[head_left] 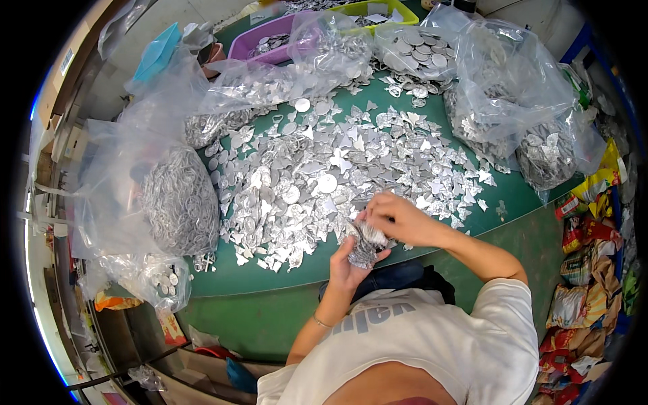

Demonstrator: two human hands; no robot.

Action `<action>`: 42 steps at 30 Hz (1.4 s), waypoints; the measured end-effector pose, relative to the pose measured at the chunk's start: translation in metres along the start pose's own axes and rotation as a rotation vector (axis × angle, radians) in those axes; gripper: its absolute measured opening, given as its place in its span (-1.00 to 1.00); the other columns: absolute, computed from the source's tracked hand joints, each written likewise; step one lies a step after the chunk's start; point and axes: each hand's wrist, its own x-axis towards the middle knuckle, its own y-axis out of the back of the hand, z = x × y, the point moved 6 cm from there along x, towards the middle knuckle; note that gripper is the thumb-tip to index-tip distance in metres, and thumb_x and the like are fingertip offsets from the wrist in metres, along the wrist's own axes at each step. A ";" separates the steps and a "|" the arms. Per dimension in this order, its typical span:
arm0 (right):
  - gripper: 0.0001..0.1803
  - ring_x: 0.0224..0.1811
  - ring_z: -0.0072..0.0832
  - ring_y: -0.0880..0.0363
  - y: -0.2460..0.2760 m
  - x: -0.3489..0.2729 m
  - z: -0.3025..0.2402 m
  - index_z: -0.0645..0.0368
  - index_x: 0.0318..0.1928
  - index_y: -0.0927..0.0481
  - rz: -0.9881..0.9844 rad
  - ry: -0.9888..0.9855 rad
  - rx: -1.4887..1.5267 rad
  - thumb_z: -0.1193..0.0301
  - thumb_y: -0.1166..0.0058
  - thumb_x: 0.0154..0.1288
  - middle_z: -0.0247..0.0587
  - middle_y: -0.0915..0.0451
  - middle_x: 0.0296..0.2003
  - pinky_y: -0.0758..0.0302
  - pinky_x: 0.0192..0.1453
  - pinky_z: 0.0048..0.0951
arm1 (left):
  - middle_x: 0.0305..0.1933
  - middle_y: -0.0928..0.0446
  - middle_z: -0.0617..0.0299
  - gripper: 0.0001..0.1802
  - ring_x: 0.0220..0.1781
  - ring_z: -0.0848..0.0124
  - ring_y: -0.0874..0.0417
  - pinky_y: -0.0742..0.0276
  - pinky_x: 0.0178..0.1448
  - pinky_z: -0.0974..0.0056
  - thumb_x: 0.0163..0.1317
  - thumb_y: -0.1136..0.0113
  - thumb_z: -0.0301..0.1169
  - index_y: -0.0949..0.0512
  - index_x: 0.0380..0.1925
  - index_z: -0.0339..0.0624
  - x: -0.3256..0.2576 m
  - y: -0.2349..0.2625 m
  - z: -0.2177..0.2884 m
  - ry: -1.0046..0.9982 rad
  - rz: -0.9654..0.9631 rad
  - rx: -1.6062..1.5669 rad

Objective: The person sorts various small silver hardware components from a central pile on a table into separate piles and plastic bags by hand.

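Observation:
A bundle of flat silver metal pieces [365,251] rests in my left hand [345,268], whose fingers are closed round it near the table's front edge. Just above it, my right hand [403,220] has its fingers bent and pressed together at the top of the bundle; what they pinch is hidden. Beyond both hands, a broad loose heap of silver metal pieces [317,169] covers the middle of the green table [256,285]. Some pieces are round discs, others are irregular shapes.
Clear plastic bags with metal parts stand at the left [181,202], the back [418,50] and the right [486,121]. A purple bin [239,48] and a yellow-green bin [405,15] are at the back. Coloured packets [570,307] are piled off the table's right side.

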 end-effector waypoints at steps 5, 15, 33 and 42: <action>-0.86 -0.14 -0.20 -0.39 0.049 0.033 0.011 0.24 -0.46 -0.52 0.333 0.017 -0.491 0.41 -0.12 0.10 -0.15 -0.48 -0.31 -0.31 -0.07 -0.27 | 0.21 -0.21 -0.04 -0.48 0.16 -0.07 -0.35 -0.56 -0.01 -0.08 0.26 0.02 -0.22 -0.18 0.23 0.06 0.001 -0.002 0.001 -0.019 -0.125 -0.232; -0.79 -0.01 -0.15 -0.29 0.089 0.090 0.085 0.20 -0.40 -0.54 0.388 -0.307 -0.757 0.34 -0.21 0.00 -0.08 -0.48 -0.22 -0.18 0.03 -0.17 | 0.18 -0.26 -0.04 -0.49 0.16 -0.06 -0.35 -0.59 -0.07 -0.03 0.24 -0.02 -0.33 -0.22 0.21 0.06 0.007 0.006 0.002 -0.026 -0.123 -0.162; -0.82 -0.07 -0.16 -0.40 -0.028 -0.017 -0.005 0.30 -0.19 -0.45 0.240 -0.003 -0.162 0.51 0.02 0.18 -0.04 -0.43 -0.08 -0.33 0.00 -0.33 | 0.12 -0.37 0.15 -0.42 0.14 0.26 -0.45 -0.50 0.10 0.06 0.19 -0.12 -0.39 -0.17 0.21 -0.07 0.004 -0.010 0.005 -0.043 -0.097 -0.058; -0.71 0.08 -0.32 -0.33 -0.053 -0.037 -0.012 0.31 -0.01 -0.34 0.319 0.052 0.367 0.47 0.25 0.30 -0.02 -0.38 0.01 -0.19 0.22 -0.37 | -0.08 -0.49 0.14 -0.57 -0.10 0.34 -0.58 -0.59 -0.09 0.25 0.16 -0.10 -0.51 -0.30 0.05 -0.13 -0.014 -0.009 0.002 -0.107 0.090 0.096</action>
